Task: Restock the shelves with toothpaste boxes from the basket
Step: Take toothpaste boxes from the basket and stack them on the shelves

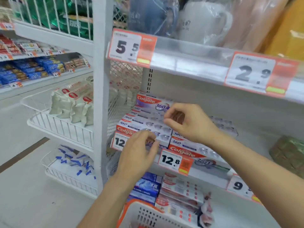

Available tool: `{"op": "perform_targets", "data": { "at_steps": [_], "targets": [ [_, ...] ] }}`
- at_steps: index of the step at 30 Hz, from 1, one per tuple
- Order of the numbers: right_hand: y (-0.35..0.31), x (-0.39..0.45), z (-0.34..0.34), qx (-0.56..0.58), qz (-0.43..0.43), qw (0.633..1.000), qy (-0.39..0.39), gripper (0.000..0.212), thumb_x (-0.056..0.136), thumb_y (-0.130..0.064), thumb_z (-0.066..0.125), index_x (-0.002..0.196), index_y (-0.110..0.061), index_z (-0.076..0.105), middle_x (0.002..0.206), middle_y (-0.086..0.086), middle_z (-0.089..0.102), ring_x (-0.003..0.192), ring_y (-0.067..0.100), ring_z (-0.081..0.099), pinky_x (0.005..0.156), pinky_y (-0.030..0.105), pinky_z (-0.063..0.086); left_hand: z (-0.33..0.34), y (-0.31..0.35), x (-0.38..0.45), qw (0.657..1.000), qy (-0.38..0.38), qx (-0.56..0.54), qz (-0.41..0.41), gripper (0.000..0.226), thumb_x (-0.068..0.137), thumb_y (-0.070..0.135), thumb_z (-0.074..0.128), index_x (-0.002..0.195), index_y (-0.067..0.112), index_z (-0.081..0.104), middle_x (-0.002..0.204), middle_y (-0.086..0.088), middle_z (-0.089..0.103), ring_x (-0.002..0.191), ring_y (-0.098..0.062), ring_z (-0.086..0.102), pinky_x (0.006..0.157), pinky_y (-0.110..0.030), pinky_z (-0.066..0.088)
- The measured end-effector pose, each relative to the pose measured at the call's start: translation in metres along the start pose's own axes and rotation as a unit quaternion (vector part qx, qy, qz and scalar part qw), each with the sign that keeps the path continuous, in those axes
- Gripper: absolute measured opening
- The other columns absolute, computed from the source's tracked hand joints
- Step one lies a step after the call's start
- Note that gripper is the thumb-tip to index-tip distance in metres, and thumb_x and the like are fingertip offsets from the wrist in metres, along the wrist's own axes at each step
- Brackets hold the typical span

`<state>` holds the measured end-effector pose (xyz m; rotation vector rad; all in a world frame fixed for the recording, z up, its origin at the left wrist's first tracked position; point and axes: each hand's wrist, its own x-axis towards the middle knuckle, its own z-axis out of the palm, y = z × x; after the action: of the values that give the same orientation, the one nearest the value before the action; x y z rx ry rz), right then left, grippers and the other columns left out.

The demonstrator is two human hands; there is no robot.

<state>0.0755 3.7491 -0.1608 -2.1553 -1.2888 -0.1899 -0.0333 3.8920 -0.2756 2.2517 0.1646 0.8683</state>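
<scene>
Both hands are up at the middle shelf (212, 176): my left hand (139, 155) hovers with its fingers loosely curled over the front end of the toothpaste boxes (144, 124), close to the lowest one's edge, though I cannot tell whether it pinches anything; my right hand (189, 122) sits higher with thumb and fingers bent toward the right end of the stack, and again the blur keeps me from telling whether they grip a box or only touch it. That stack of white and purple cartons lies flat in stepped layers at the left end of the shelf, with one carton standing on edge behind it. Just right of it, more boxes of the same kind (189, 148) lie flat under my right wrist, behind a price tag (174, 160) reading 12.8. Below, the basket (148, 214), white with an orange rim, shows only its near corner, and I cannot see what is in it. On the shelf beneath lie blue cartons (146, 186) and red and white cartons (181, 188). To the left, a wire bin (57, 125) holds pale bagged goods, and a lower wire bin (69, 176) holds white and blue packs.
</scene>
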Motion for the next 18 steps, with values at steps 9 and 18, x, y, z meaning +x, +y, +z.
{"op": "perform_targets", "data": {
  "at_steps": [9,18],
  "targets": [
    [0.062,-0.237,0.138,0.212,0.293,0.897,-0.253,0.016,0.076,-0.016,0.087,0.078,-0.016,0.071,0.07,-0.004,0.069,0.063,0.002,0.064,0.066,0.022,0.052,0.054,-0.018,-0.085,0.913,-0.385,0.07,-0.118,0.015,0.089,0.032,0.07,0.094,0.017,0.068,0.087,0.0,0.071,0.08,-0.016,0.065,0.075,-0.032,0.053],
    [0.108,-0.377,0.256,0.249,0.529,0.79,-0.185,0.019,0.076,-0.01,0.086,0.077,-0.012,0.067,0.073,0.003,0.066,0.078,0.019,0.066,0.086,0.037,0.054,0.13,-0.086,-0.271,0.764,-0.525,0.142,-0.348,0.023,0.088,0.035,0.071,0.09,0.014,0.062,0.084,0.0,0.059,0.105,-0.028,0.064,0.076,-0.027,0.042]
  ]
}}
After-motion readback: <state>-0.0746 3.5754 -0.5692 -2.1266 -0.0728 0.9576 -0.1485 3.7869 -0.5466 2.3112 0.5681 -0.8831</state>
